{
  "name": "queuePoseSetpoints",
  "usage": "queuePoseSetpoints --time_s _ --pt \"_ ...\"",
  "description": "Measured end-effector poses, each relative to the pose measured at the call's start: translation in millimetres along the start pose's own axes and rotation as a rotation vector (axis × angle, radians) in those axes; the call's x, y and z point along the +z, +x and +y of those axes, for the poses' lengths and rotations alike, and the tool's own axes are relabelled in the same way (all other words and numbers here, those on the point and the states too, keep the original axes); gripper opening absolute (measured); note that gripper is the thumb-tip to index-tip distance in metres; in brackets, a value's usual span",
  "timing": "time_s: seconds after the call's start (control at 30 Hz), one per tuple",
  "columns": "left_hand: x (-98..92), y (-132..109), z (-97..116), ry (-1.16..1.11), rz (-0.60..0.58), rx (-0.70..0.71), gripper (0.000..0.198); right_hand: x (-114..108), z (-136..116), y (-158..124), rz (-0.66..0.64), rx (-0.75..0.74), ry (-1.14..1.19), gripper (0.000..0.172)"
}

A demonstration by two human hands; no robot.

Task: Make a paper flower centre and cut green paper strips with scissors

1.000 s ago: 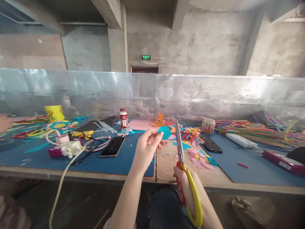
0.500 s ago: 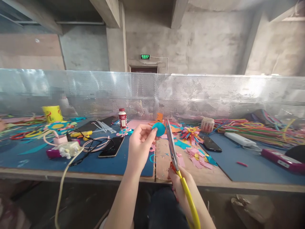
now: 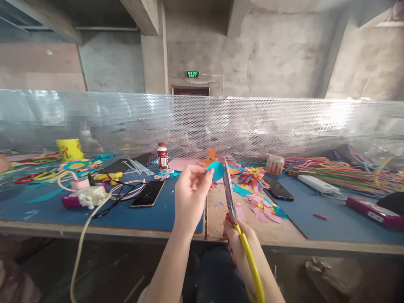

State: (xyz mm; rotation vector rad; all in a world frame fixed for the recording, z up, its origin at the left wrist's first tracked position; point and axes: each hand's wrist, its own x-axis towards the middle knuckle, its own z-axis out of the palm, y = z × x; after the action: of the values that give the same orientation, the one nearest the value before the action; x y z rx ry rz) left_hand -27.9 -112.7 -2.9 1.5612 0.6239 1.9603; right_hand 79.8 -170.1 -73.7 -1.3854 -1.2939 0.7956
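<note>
Bare hands (image 3: 192,190) and forearms (image 3: 170,263), pale sleeve edge (image 3: 142,296), dark legwear (image 3: 221,273)

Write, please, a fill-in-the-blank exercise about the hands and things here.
1. The left hand holds a disc coloured ____.
2. The right hand holds the scissors by the ____.
3. In English, the wall sign says ____.
4. The tub is mostly ____.

Missing words: blue; handles; EXIT; yellow.

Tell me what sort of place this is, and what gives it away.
Probably a shared craft workspace in an unfinished or industrial building: bare concrete walls rise behind a long worktable, which is strewn with cut paper scraps, and a lit exit sign hangs above a doorway.
</note>
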Motion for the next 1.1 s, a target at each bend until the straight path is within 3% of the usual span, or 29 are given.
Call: queuePoseSetpoints --time_s 1.1 --pt "6.0 -3.1 1.5 0.031 -0.033 0.019 0.014 2.0 6.3 5.7 0.018 0.018 0.006 0.031"
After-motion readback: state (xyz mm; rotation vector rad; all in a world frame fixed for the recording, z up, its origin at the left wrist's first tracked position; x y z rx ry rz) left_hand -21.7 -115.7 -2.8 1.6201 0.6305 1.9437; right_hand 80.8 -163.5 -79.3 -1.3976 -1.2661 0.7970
